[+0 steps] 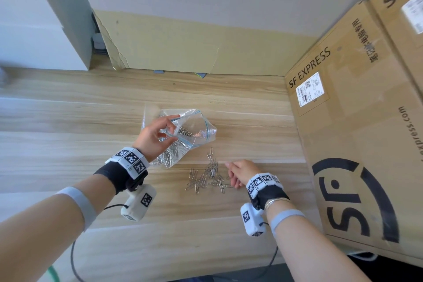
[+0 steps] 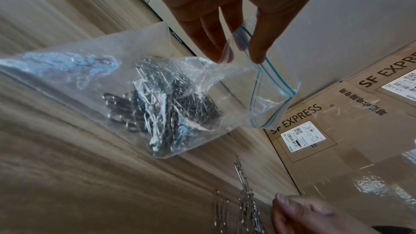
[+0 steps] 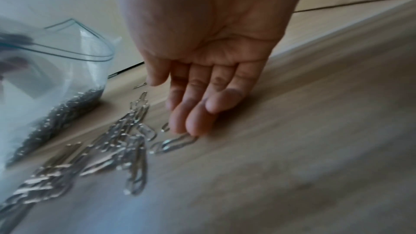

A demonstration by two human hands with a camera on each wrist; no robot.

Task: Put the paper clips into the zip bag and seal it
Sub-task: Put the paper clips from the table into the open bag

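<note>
A clear zip bag (image 1: 194, 128) with a blue seal strip stands with its mouth open on the wooden table, a heap of silver paper clips (image 2: 157, 106) inside it. My left hand (image 1: 158, 135) pinches the bag's rim (image 2: 245, 47) between thumb and fingers and holds it up. Several loose paper clips (image 1: 206, 178) lie on the table just below the bag. My right hand (image 1: 240, 174) is at the right edge of that pile, fingers straight and pointing down, fingertips (image 3: 195, 127) touching one clip (image 3: 175, 143) on the table.
A big SF Express cardboard box (image 1: 361, 135) stands close on the right of the pile. A flat cardboard sheet (image 1: 183, 48) leans on the wall behind the table (image 1: 68, 121). Cables run from both wrist cameras over the near table edge.
</note>
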